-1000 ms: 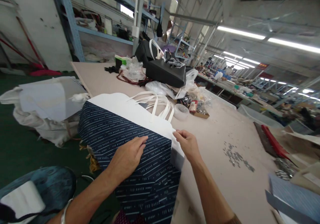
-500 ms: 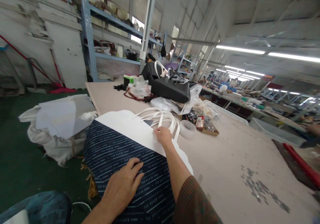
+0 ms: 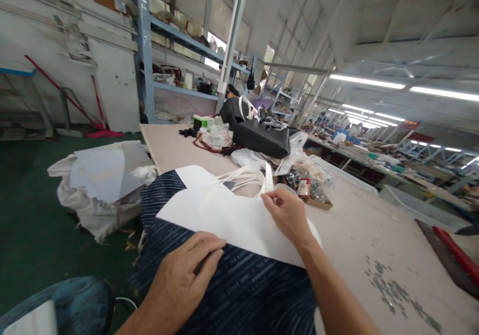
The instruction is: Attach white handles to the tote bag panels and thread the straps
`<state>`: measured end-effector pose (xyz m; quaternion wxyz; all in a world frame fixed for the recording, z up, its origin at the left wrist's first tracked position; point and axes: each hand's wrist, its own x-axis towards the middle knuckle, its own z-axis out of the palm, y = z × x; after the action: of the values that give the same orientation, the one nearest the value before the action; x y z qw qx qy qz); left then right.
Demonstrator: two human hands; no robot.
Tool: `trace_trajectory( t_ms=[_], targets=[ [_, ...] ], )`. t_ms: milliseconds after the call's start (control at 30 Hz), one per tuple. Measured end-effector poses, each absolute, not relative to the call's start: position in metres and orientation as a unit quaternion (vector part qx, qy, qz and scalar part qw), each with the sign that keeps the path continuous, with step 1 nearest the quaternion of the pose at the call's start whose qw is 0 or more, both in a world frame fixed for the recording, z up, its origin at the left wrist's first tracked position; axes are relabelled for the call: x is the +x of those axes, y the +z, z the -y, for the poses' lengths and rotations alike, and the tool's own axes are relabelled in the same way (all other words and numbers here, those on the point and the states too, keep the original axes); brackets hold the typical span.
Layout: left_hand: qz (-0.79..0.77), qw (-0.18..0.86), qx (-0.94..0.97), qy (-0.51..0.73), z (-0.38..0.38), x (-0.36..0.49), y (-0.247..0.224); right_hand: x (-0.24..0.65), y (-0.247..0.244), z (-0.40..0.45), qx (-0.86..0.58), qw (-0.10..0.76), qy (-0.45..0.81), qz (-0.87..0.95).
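A dark navy bag panel with pale striped lettering and a white curved top band lies in front of me, over another similar piece. My right hand pinches the upper edge of the white band, beside the base of a white strap handle. More white straps loop behind the band. My left hand rests over the navy cloth, fingers extended and thumb apart, its fingertips touching near the band's lower edge.
Behind the straps are a black bag, plastic wrappings and a small cardboard box on the table. Dark small pieces lie scattered at right. A white sack stands on the floor at left, near a stool.
My right hand has moved right, drawing the top panel and its white band along, so another piece shows beneath. My left hand has shifted slightly right. The view has turned a little left.
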<state>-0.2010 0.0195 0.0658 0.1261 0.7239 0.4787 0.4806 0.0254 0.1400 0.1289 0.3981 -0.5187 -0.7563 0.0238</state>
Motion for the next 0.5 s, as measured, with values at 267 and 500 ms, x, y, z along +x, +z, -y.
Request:
trace_trajectory(
  t_ms=[267, 500],
  targets=[
    [-0.465, 0.253, 0.781, 0.330, -0.008, -0.157, 0.092, 0.198, 0.147, -0.019, -0.603, 0.246, 0.070, 0.755],
    [-0.378, 0.252, 0.884, 0.108, -0.011, -0.050, 0.070, 0.260, 0.095, 0.070, -0.712, 0.281, 0.051, 0.642]
  ],
)
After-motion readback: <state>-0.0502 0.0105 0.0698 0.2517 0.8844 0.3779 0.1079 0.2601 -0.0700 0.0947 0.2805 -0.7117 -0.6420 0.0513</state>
